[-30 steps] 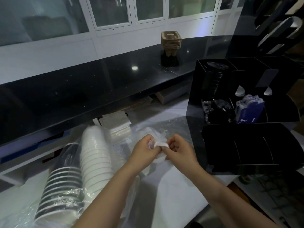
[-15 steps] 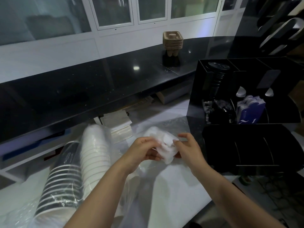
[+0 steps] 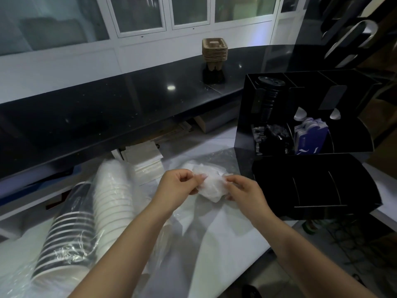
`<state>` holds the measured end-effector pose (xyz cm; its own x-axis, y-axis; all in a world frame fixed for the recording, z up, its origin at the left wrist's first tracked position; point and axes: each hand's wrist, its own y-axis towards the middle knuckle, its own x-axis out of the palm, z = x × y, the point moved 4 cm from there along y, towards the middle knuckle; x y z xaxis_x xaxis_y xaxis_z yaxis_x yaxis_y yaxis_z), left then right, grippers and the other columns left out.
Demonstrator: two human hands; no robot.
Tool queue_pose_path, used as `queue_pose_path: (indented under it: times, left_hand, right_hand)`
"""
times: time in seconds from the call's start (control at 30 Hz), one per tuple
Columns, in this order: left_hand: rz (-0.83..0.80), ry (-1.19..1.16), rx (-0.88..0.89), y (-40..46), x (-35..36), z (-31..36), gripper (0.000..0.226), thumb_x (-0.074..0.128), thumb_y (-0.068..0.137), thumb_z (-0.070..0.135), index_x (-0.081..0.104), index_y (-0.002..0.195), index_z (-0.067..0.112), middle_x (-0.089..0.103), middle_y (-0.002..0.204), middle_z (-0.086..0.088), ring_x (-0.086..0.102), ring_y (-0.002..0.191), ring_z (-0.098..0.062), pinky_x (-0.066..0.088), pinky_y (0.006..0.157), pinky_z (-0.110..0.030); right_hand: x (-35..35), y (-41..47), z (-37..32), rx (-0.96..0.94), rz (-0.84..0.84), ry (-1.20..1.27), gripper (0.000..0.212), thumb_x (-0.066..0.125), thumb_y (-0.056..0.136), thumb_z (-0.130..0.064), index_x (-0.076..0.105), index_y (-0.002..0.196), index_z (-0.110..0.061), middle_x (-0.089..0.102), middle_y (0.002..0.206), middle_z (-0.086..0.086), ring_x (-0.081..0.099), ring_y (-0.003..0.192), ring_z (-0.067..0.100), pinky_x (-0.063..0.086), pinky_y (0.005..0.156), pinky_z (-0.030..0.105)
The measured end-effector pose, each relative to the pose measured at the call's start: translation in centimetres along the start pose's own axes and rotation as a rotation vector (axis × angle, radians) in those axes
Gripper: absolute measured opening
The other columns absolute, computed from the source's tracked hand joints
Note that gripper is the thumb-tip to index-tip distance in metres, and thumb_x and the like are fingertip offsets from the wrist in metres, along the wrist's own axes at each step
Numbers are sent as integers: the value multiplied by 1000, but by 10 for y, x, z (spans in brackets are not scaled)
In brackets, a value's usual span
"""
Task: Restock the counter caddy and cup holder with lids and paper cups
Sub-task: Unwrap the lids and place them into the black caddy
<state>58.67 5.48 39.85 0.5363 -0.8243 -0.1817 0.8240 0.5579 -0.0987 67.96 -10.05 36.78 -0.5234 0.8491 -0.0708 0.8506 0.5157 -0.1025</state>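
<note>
Plastic wrap (image 3: 211,186) between (both) hands

No text, brand, number or sign can be read anywhere. The blue packets (image 3: 309,136) standing in the black caddy (image 3: 268,117) carry only small white marks near their lower edge, too small to make out as letters. The sleeved cups (image 3: 71,231) left of the caddy show plain dark and white bands, no print.

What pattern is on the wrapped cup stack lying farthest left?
Dark with thin white bands, the cup stack shows best in the head view.
</note>
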Motion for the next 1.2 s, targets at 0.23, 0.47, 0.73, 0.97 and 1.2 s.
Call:
queue_pose_path:
  times: [0.23,0.47,0.73,0.97,1.2]
  left_hand:
    - [-10,-117,-54,-9,21,17,14,73,83,10,72,88,-3,73,76,-16,68,66,-19,60,66,-25]
    - [-139,-173,-69,-16,53,31,54,76,65,44,65,86,-5,68,73,-11,64,67,-20,56,74,-36]
    - [-71,-103,-128,-6,53,21,31,72,84,24,51,62,17,48,52,3,50,50,-10,45,59,-25]
    - [-94,-15,-25,-10,64,29,23,65,87,16,51,71,6,49,67,-7,49,62,-15,44,60,-26]
    - [-88,-197,-71,-12,70,40,32,54,96,31,55,68,15,54,63,-6,53,66,-20,45,69,-35]
  right_hand:
    - [-27,-12,-14,-205,136,-457,18,62,88,-43,58,101,-31,59,78,-7,56,66,6,46,60,22]
    - [-25,-24,-27,-243,-37,-180,11,68,88,-23,63,80,-17,62,69,-7,57,65,6,48,62,24]
    - [-79,-27,-28,-169,259,-174,11,60,93,-16,57,84,-21,65,77,5,66,69,21,56,68,40]
    - [-54,-54,-86,-552,93,-242,27,54,84,3,62,83,-23,66,84,-5,64,84,12,53,75,23]
    - [-24,-30,-62,-282,-140,-801,26,38,99,-14,57,116,-17,67,108,5,62,96,21,50,83,36]
